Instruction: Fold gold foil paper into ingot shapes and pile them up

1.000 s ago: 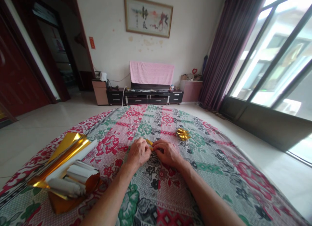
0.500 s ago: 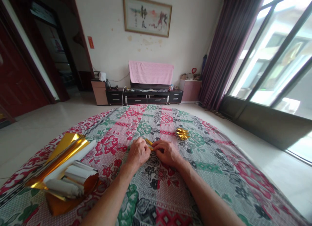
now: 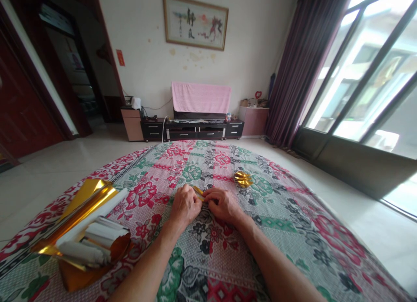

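A small piece of gold foil paper (image 3: 198, 191) lies between my hands, over the middle of the flowered tablecloth. My left hand (image 3: 185, 203) is closed on its left end, the fingers curled down. From the other side my right hand (image 3: 223, 203) pinches the same piece between thumb and fingers. Most of the paper is hidden by the fingers; a gold edge and a pale underside show. Beyond my right hand sits a little cluster of folded gold foil pieces (image 3: 243, 179), apart from both hands.
On the left of the flowered tablecloth (image 3: 208, 258) lie gold foil sheets (image 3: 86, 197), partly rolled, with white-backed curled pieces (image 3: 106, 229) on them. Past the table's far edge stands a low black cabinet (image 3: 185, 134) with a pink cloth (image 3: 201, 97) above it.
My hands keep nearly the same grip and place on the gold paper. The view has shifted very slightly; the foil sheets and folded cluster stay put on the table.
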### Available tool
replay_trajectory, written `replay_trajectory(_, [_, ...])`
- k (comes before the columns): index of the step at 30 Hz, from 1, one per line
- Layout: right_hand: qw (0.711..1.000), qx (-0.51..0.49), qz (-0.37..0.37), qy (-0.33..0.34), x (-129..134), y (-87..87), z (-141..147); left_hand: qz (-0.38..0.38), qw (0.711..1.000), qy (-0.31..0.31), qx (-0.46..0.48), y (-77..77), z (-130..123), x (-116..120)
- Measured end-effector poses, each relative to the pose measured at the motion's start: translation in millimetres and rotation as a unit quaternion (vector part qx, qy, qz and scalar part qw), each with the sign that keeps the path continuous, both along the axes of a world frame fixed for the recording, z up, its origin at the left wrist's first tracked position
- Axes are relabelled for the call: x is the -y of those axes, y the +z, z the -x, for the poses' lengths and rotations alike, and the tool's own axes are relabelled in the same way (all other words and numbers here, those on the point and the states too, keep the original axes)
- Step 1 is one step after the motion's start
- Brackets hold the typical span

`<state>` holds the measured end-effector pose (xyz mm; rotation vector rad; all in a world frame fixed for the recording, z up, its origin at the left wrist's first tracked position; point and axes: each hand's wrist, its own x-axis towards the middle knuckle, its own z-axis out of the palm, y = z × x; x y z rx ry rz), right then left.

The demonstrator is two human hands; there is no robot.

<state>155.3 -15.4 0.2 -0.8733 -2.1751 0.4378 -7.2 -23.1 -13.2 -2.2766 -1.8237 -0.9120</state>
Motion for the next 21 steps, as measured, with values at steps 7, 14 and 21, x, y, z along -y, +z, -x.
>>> replay_trajectory(7, [1.000, -0.010, 0.000, 0.014, 3.0, 4.7, -0.7, -0.001, 1.000, -0.001, 0.010, 0.0, -0.4, 0.0])
replay_trajectory(14, [0.999, 0.022, -0.029, 0.031, 1.3, -1.2, -0.9, -0.003, 1.000, -0.004, 0.009, -3.6, 1.2, -2.3])
replay_trajectory(21, [0.997, 0.054, -0.042, 0.021, 1.6, -2.2, 0.0, -0.007, 1.000, -0.014, 0.023, -5.6, 2.5, -3.6])
